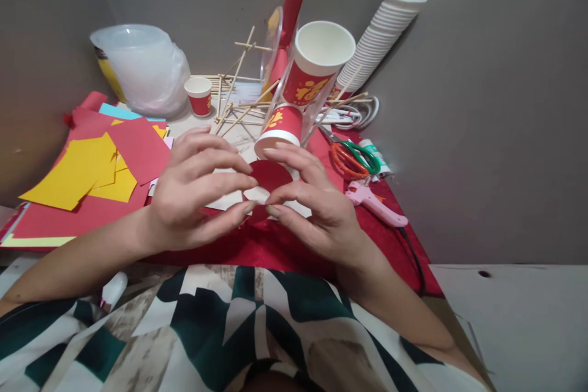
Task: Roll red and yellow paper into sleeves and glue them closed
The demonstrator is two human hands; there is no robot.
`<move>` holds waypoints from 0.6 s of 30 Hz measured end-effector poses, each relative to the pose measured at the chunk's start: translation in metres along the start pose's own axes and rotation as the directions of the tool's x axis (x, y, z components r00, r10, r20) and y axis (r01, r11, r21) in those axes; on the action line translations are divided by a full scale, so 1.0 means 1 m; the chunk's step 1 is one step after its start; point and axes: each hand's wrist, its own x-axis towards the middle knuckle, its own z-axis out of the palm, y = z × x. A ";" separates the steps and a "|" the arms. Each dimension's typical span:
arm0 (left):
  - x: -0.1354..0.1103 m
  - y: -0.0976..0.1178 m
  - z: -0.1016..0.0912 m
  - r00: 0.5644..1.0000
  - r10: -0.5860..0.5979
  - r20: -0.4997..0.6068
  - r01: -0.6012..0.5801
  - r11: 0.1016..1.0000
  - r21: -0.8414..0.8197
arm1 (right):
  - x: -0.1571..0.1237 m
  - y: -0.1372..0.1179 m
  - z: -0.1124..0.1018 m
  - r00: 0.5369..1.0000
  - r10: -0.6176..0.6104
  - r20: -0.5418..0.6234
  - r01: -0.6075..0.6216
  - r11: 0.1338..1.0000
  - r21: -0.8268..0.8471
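Observation:
Both my hands meet over the table's middle and hold a round red paper piece (269, 176) between their fingertips. My left hand (197, 193) pinches its left edge with the fingers curled. My right hand (312, 202) pinches its right edge. Just beyond the disc lies a red-and-white paper cup (279, 128) on its side, with a larger upright cup (315, 64) behind it. White paper shows under the disc.
Red and yellow paper sheets (92, 171) lie at the left. Wooden sticks (239, 101), a small cup (199, 95) and a plastic bag (138, 67) stand behind. A cup stack (383, 37), scissors (353, 159) and a pink glue gun (374, 202) lie at the right.

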 end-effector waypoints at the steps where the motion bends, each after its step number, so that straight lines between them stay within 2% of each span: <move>1: -0.001 0.003 -0.002 0.999 0.048 -0.024 -0.047 0.997 0.062 | 0.000 0.000 0.000 1.000 -0.010 -0.008 0.010 1.000 -0.016; 3: -0.004 0.010 -0.004 0.990 0.139 0.004 -0.138 0.979 0.148 | 0.000 0.000 0.001 1.000 -0.022 -0.017 0.022 0.999 -0.040; 5: -0.008 0.017 -0.004 0.986 0.141 0.085 -0.155 0.968 0.195 | 0.000 0.000 0.002 0.999 -0.038 -0.019 0.036 0.998 -0.055; 9: -0.012 0.020 -0.001 0.980 -0.031 0.197 0.009 0.994 0.111 | -0.001 0.003 0.003 0.997 -0.078 -0.005 0.078 0.995 -0.062; 12: -0.011 0.017 -0.001 0.946 -0.126 0.298 0.132 0.991 -0.003 | -0.002 0.005 0.004 0.994 -0.106 0.018 0.107 0.991 -0.077; 15: -0.007 0.015 -0.003 0.915 -0.164 0.370 0.214 0.972 -0.099 | -0.004 0.007 0.004 0.992 -0.121 0.035 0.124 0.987 -0.098; 18: -0.004 0.015 -0.002 0.912 -0.178 0.370 0.253 0.953 -0.166 | -0.004 0.007 0.004 0.993 -0.114 0.041 0.117 0.987 -0.107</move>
